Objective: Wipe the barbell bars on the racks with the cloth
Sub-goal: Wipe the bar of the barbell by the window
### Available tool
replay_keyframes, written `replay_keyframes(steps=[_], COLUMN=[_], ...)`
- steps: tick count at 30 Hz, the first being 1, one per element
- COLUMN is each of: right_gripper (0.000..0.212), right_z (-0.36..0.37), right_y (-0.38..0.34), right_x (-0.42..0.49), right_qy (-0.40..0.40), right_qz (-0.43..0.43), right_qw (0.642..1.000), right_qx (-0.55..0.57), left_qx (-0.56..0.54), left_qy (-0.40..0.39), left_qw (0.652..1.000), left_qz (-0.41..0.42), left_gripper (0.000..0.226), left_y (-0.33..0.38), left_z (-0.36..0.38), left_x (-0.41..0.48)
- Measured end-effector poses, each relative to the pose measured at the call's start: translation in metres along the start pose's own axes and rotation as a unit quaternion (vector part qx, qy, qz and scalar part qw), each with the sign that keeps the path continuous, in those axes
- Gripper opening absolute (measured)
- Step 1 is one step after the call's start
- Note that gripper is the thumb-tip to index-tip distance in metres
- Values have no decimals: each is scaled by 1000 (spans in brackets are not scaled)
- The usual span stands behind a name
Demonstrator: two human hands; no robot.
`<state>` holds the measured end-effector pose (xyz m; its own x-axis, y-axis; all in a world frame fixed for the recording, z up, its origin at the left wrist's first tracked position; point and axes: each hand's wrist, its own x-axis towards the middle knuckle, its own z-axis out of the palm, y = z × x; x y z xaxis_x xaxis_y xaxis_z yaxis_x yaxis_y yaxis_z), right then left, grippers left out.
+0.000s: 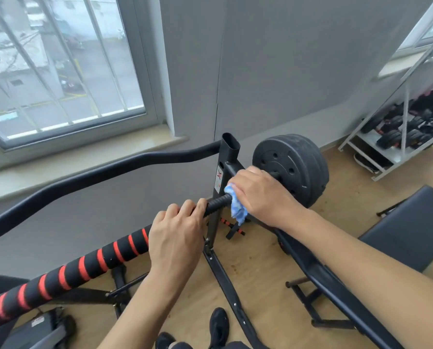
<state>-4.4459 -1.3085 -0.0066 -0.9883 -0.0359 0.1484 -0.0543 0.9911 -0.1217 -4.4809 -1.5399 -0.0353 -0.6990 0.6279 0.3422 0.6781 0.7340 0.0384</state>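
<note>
- Barbell bar (216, 205) lies across the black rack upright (223, 177), running from lower left up to the right.
- Left hand (177, 235) grips the bar, fingers curled over it, at the end of the red-and-black striped foam sleeve (84, 268).
- Right hand (260, 195) holds the blue-and-white cloth (237, 206) wrapped against the threaded section, just right of the upright.
- Black weight plates (293, 165) sit on the bar beyond the right hand.
- Wooden floor (260, 273) below; shelf of dumbbells (409, 132) far right.

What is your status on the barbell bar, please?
Left hand grips barbell bar. Right hand holds cloth around the bar beside weight plates. Nothing in the way.
</note>
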Motion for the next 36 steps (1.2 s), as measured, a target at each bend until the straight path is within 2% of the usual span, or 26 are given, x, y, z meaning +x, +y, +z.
replay_keyframes(steps=[1,4,7,9,11,13,14,17,19,24,26,29,32,34,36], right_gripper=[5,21,29,20,10,18,24,26,25,20,25,8,21,25,37], right_z=[0,0,-2,0,9,20,22,22,21,7,1,-1,4,5,1], right_y=[7,24,16,-8,-43,-64,-65,-47,-28,26,30,4,-30,-42,-45], right_x=[-5,-15,-16,-11,-4,1,1,1,0,-15,-17,-15,-13,-13,-18], right_qy=[7,24,41,64,67,70,76,75,61,77,62,101,122,111,82], right_qz=[23,118,146,127,64,21,8,-23,-12,134,149,79,12,18,51], right_qw=[1000,992,988,989,994,993,993,993,995,987,987,989,979,968,962], right_qx=[-13,-20,-7,29,61,89,95,94,74,34,22,74,164,224,255], left_qx=[0,2,11,9,9,-4,-8,-2,-2,-29,-20,-8,-11,-35,-70], left_qy=[5,20,20,26,41,52,48,20,9,-23,-29,-35,-34,-32,-36], left_qw=[1000,1000,1000,1000,999,999,999,1000,1000,999,999,999,999,999,997], left_qz=[-2,0,-3,-2,-1,4,3,-6,-3,8,13,14,3,-9,-19], left_gripper=[26,31,44,49,30,4,1,21,34,31,33,36,40,43,48], left_y=[0,0,0,-1,-3,-3,-4,-8,-11,-10,-11,-9,-5,-3,0], left_z=[0,0,1,0,1,4,4,2,-3,-10,-11,-13,-14,-16,-19], left_x=[-1,-3,-3,1,2,4,4,5,5,-4,-6,-6,-6,-6,-5])
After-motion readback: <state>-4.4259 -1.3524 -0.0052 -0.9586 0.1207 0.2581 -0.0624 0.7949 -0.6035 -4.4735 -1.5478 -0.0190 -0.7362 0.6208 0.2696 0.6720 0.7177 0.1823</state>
